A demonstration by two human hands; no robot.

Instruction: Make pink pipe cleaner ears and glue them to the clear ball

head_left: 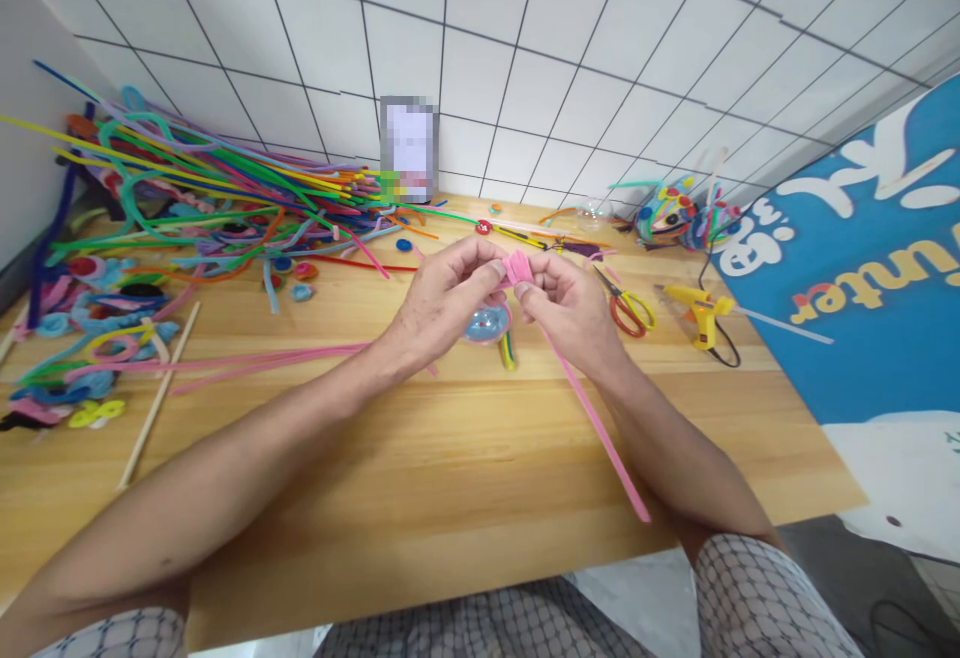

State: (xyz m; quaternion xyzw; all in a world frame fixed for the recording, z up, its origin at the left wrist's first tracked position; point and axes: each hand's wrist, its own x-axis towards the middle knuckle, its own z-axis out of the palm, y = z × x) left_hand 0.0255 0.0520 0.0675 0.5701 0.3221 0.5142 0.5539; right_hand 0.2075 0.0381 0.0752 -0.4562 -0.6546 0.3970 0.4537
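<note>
Between my two hands is a pink pipe cleaner [600, 428], its upper part folded into a small flat bundle and its long tail hanging down to the right. My left hand [457, 288] pinches the bundle from the left with thumb and fingers. From the other side my right hand [566, 303] is closed on the same bundle, thumb in front. Just under the hands, a clear round plastic piece with blue in it [486, 322] lies on the table, partly covered by my fingers. A yellow-and-dark stick-like thing [508, 350] shows beside it.
Many coloured pipe cleaners [247, 168] are heaped at the back left, near a phone-like screen [409, 150]. Scissors [631, 310] and a yellow glue gun [701, 316] lie to the right. A wooden stick [161, 393] and pink pipe cleaners [285, 356] lie left.
</note>
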